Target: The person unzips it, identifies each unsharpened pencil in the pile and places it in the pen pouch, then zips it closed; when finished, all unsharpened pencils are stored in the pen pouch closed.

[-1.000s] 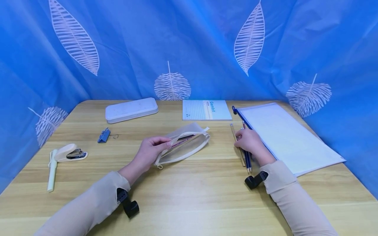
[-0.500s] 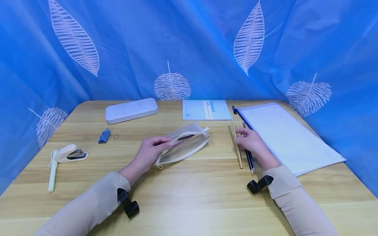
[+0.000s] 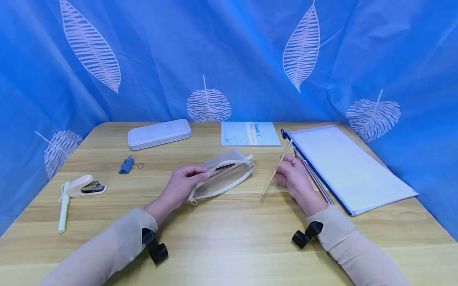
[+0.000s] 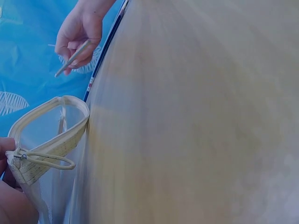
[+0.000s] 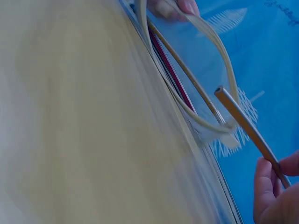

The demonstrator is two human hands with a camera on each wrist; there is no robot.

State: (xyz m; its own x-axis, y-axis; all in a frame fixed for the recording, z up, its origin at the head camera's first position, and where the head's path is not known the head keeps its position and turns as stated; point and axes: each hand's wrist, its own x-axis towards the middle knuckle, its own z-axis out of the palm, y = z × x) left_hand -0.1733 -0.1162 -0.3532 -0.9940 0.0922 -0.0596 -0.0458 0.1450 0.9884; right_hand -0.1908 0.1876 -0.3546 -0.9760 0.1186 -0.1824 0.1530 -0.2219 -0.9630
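Observation:
My left hand (image 3: 184,180) pinches the near-left edge of a cream, see-through zipper pouch (image 3: 236,154), whose mouth gapes toward the right. Inside it, a gold-coloured pencil (image 5: 182,67) and a dark red one (image 5: 170,70) show in the right wrist view. To the right, my right hand (image 3: 297,178) pinches a plain wood-coloured pencil (image 3: 270,178) between thumb and fingers, raised and slanting down-left toward the pouch. Several dark pencils (image 3: 316,178) lie on the table beside and partly behind that hand, along the folder's blue edge.
A white zip folder (image 3: 350,167) lies at the right. Along the back are a white pencil case (image 3: 159,134) and a notebook (image 3: 250,134). A blue binder clip (image 3: 126,164), a stapler (image 3: 86,186) and a pale green stick-shaped item (image 3: 63,212) lie at the left.
My right hand has lifted the wood-coloured pencil away from the dark ones and swung its lower end left toward the pouch. The left hand and pouch have stayed put.

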